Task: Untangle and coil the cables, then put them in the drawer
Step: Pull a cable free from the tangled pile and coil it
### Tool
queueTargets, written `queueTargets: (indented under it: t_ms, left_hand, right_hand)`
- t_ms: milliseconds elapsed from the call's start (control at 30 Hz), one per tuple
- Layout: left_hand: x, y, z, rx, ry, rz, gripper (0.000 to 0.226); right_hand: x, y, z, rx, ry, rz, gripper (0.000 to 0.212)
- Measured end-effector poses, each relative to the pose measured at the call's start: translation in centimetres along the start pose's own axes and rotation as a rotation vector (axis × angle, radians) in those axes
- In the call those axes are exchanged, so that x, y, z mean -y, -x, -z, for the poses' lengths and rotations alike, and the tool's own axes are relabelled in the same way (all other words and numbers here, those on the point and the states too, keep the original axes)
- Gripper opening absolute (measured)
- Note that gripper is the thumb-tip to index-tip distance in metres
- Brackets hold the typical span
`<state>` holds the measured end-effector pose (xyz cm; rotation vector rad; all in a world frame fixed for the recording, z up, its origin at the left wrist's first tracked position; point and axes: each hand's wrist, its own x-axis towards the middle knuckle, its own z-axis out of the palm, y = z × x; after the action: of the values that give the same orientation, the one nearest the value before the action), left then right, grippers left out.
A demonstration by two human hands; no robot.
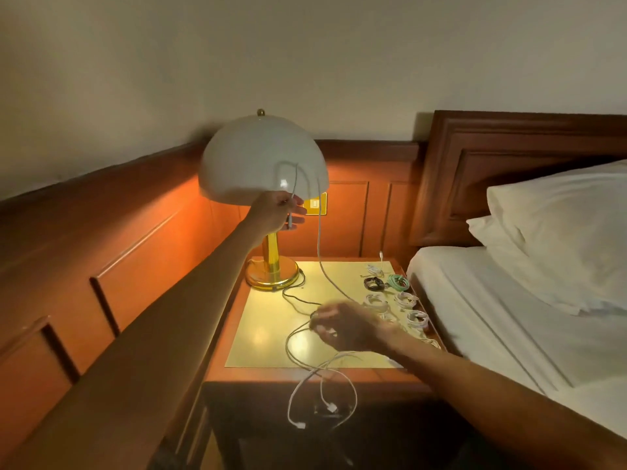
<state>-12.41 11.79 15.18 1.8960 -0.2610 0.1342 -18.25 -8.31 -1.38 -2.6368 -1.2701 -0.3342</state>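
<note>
Bedside, head view: my feed shows the person's left hand (274, 212) raised in front of the lamp (261, 157), thumb and fingers pinched on a white cable (319, 232) close to its end, with the plug hanging just below the fingers. From that pinch the cable arcs up across the white dome shade, then drops in a long line to the nightstand (264, 334) and runs toward the right hand (349, 325). That hand hovers low over the brass-coloured top, palm down and smeared by motion blur. The cable passes under its fingertips, but I cannot tell from here whether the fingers are clamped on it or only lying over it. At the near edge, loose white cables (322, 385) lie crossed over one another and spill over the front of the nightstand, two plugs dangling against the dark front. Along the right edge I count a row of coiled cables (405, 300), mostly white, with a green coil (398, 281) and a black coil (373, 283) at the far end. The lamp's own dark cord (295, 296) snakes from the brass base across the top. A brass switch plate (315, 203) sits on the wood panelling behind the left hand. To the right stands the bed (509, 317), its white pillow (559, 232) set against a dark wooden headboard (509, 137).
</note>
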Motion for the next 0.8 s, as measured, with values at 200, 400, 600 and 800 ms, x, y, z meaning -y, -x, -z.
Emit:
queueTargets:
  t_ms: [200, 400, 600, 800]
  left_hand:
    - [-0.3, -0.4, -0.2, 0.02, -0.049, -0.023, 0.022]
    - [0.6, -0.3, -0.1, 0.023, -0.107, -0.037, 0.023]
    - [0.4, -0.1, 1.0, 0.041, -0.114, -0.033, 0.021]
    - [-1.9, -0.1, 2.8, 0.024, -0.021, -0.077, 0.018]
  right_hand:
    - [-3.1, 1.6, -5.0, 0.509, -0.156, -0.375, 0.06]
    - [-2.3, 0.5, -5.6, 0.536, -0.183, -0.339, 0.039]
    - [-4.0, -1.7, -4.4, 0.365, -0.197, -0.459, 0.018]
    - [-9.0, -7.0, -0.2, -0.003, -0.138, -0.587, 0.021]
